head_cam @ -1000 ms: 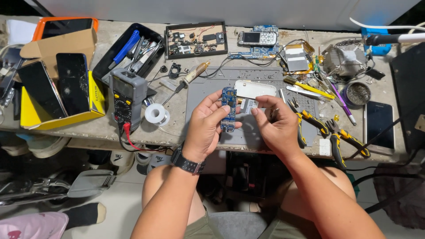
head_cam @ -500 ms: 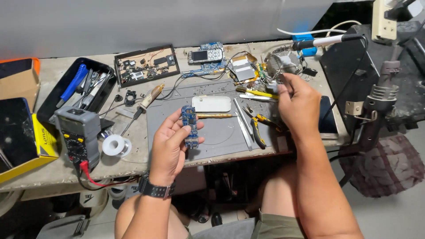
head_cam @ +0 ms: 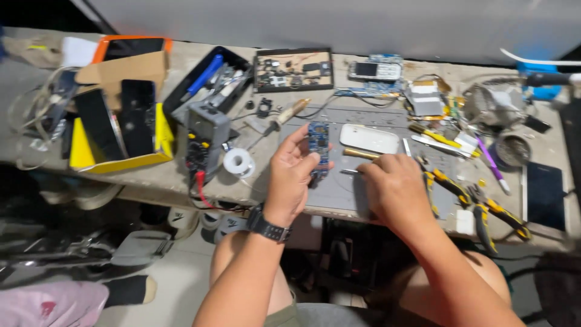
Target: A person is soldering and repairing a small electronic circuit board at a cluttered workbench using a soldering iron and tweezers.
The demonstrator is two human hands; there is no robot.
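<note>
My left hand point(head_cam: 292, 177), with a black wristwatch, holds a small blue circuit board point(head_cam: 318, 140) upright over the grey work mat point(head_cam: 339, 191). My right hand point(head_cam: 393, 189) rests on the mat just right of the board. Its fingers are curled around a thin silver tool point(head_cam: 347, 171) whose tip pokes out toward the board. A brass-coloured rod point(head_cam: 361, 154) and a white phone cover point(head_cam: 369, 138) lie just beyond both hands.
Left of the mat are a grey multimeter point(head_cam: 206, 136), a solder spool point(head_cam: 238, 162), a wooden-handled soldering iron point(head_cam: 285, 114), a black tool tray point(head_cam: 206, 79) and a yellow box of phones point(head_cam: 121, 130). Yellow-handled pliers point(head_cam: 449, 183) and a dark tablet point(head_cam: 544, 194) lie right.
My right hand came back from the far right of the bench to the mat beside the board and closed on the thin tool. The left hand kept holding the board.
</note>
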